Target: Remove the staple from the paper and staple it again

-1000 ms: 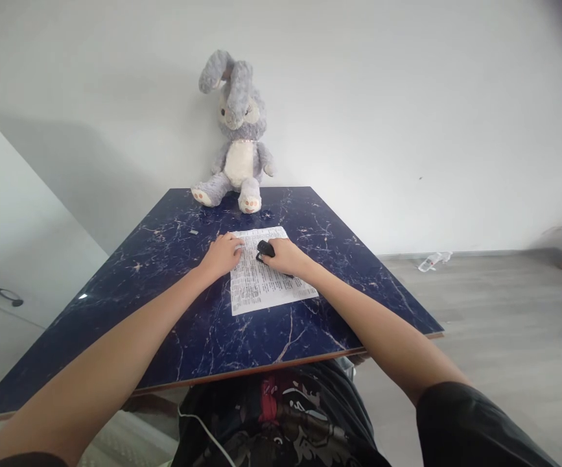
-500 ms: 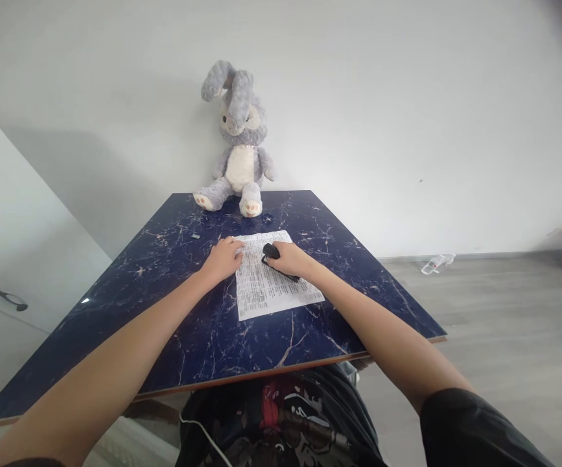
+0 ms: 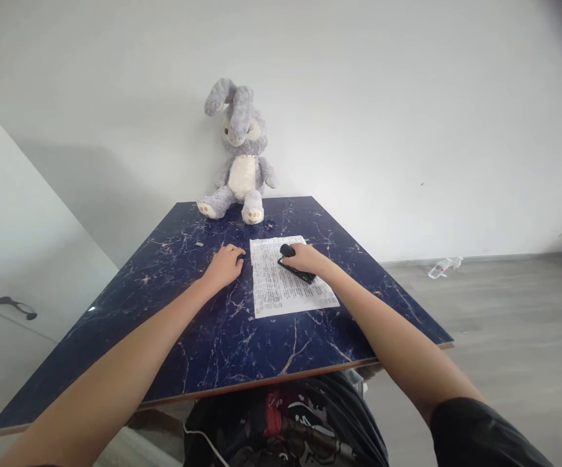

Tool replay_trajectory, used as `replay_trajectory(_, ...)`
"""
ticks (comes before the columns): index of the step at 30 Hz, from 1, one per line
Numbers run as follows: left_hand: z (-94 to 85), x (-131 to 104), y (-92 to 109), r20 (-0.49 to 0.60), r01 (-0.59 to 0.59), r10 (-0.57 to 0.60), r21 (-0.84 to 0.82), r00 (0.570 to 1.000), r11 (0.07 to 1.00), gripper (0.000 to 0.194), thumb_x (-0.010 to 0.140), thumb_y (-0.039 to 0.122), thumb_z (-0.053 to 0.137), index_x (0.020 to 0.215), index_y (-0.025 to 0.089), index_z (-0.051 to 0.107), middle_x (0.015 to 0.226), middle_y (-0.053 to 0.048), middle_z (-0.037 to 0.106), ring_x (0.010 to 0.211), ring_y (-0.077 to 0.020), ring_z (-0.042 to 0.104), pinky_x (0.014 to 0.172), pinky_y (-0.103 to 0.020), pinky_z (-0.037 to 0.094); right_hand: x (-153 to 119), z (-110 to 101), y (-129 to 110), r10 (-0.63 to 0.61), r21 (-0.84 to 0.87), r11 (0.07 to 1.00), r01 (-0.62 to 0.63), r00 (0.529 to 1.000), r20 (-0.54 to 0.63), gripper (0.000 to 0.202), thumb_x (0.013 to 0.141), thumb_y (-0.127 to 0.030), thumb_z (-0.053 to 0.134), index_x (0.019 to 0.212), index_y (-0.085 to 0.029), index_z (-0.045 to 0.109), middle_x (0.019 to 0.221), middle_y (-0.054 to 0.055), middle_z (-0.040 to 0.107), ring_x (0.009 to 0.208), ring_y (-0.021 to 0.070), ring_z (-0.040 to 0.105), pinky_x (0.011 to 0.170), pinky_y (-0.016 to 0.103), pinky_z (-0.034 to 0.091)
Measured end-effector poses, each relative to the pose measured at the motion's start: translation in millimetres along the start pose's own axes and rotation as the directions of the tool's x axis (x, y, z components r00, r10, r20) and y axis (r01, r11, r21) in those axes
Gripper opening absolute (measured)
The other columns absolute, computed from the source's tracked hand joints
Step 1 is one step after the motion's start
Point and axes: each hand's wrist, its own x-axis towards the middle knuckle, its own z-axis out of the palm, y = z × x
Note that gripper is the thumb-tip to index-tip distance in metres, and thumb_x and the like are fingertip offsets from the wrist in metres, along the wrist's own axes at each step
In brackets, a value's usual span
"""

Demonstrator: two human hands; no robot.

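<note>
A printed sheet of paper [image 3: 273,295] lies on the blue marble-patterned table. Over its upper right part, my right hand [image 3: 304,257] is closed around a black stapler [image 3: 304,275], which lies along the sheet. Just left of the paper's edge, my left hand [image 3: 226,264] rests on the tabletop with fingers loosely spread and holds nothing. A narrow strip of table shows between it and the sheet.
A grey plush rabbit [image 3: 244,172] sits at the table's back edge against the wall. A small pale piece [image 3: 199,244] lies left of my left hand. A white cabinet [image 3: 18,227] stands at left; a clear plastic item [image 3: 443,267] is on the floor.
The paper and the stapler in my right hand have shifted right across the table. My left hand has come off the paper's left edge. The view has tilted slightly.
</note>
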Motion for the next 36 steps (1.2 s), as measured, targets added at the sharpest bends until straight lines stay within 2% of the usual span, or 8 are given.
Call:
replay_trajectory(5,-3.9,0,2,-0.034,-0.013,0.010,-0.066,0.999,0.998,0.031,0.096,0.018,0.051,0.114,0.018,0.075,0.123,-0.013,0.070,0.118,-0.0294,0.064,0.112,-0.048,0.049,1,0,0,-0.052,-0.018,0.999,0.051,0.998,-0.019,0.023,0.092,-0.036,0.073,0.102,-0.015,0.070,0.106,0.015,0.074,0.092,0.0280,0.071,0.067,0.030,0.048)
replay_trajectory(9,-4.4,1,8,-0.098,-0.170,0.150,-0.247,0.984,0.954,0.040,0.098,0.012,0.041,0.119,0.020,0.074,0.127,-0.010,0.071,0.121,-0.0243,0.066,0.115,-0.043,0.048,3,17,-12,-0.187,0.009,0.982,0.187,0.982,-0.011,0.027,0.094,-0.042,0.072,0.088,-0.016,0.068,0.094,0.010,0.073,0.086,0.0241,0.069,0.067,0.028,0.044)
replay_trajectory(14,1.9,2,6,0.029,-0.288,0.308,-0.284,0.951,0.915,0.040,0.097,0.014,0.046,0.128,0.020,0.070,0.138,-0.011,0.067,0.133,-0.0263,0.060,0.120,-0.045,0.043,-5,37,-32,-0.359,0.093,0.929,0.358,0.933,-0.004,0.026,0.095,-0.041,0.070,0.087,-0.016,0.067,0.086,0.005,0.071,0.080,0.0208,0.066,0.066,0.027,0.040)
replay_trajectory(18,1.9,2,-2,0.077,-0.322,0.353,-0.266,0.933,0.909,0.036,0.099,0.019,0.047,0.127,0.021,0.071,0.135,-0.012,0.066,0.127,-0.0277,0.061,0.114,-0.046,0.047,-11,29,-33,-0.526,0.121,0.849,0.514,0.841,0.125,0.021,0.085,-0.028,0.079,0.098,-0.016,0.068,0.096,0.005,0.071,0.083,0.0209,0.064,0.069,0.027,0.042)
replay_trajectory(22,3.7,2,-7,0.047,-0.309,0.330,-0.251,0.943,0.917,0.034,0.100,0.025,0.050,0.126,0.020,0.071,0.131,-0.014,0.068,0.124,-0.0304,0.062,0.112,-0.050,0.048,-6,15,-21,-0.524,0.121,0.851,0.510,0.837,0.155,0.018,0.087,-0.024,0.077,0.098,-0.013,0.068,0.094,0.007,0.070,0.078,0.0202,0.061,0.067,0.029,0.042)
replay_trajectory(27,4.8,3,-1,-0.050,-0.258,0.259,-0.391,0.964,0.884,0.029,0.097,0.030,0.056,0.115,0.020,0.075,0.128,-0.013,0.071,0.125,-0.0317,0.064,0.116,-0.051,0.044,1,-10,8,-0.671,0.528,0.716,0.456,0.658,0.341,0.046,0.092,-0.039,0.078,0.130,-0.015,0.069,0.119,0.011,0.072,0.101,0.0236,0.067,0.087,0.033,0.053)
replay_trajectory(31,3.1,4,9,0.029,-0.007,0.045,-0.753,0.999,0.658,0.042,0.101,0.053,0.053,0.113,0.020,0.076,0.127,-0.013,0.075,0.123,-0.0311,0.068,0.114,-0.050,0.046,9,-19,34,-0.751,0.707,0.621,0.338,0.514,0.415,0.058,0.089,-0.040,0.084,0.139,-0.014,0.068,0.133,0.013,0.069,0.122,0.0278,0.064,0.105,0.039,0.051)
replay_trajectory(36,5.4,4,13,0.137,0.152,-0.068,-0.919,0.988,0.364,0.059,0.095,0.071,0.058,0.108,0.016,0.076,0.124,-0.017,0.076,0.123,-0.0310,0.069,0.115,-0.049,0.045,22,-6,50,-0.743,0.781,0.589,0.208,0.520,0.422,0.068,0.080,-0.039,0.093,0.139,-0.015,0.069,0.138,0.014,0.067,0.127,0.0290,0.063,0.111,0.042,0.048)
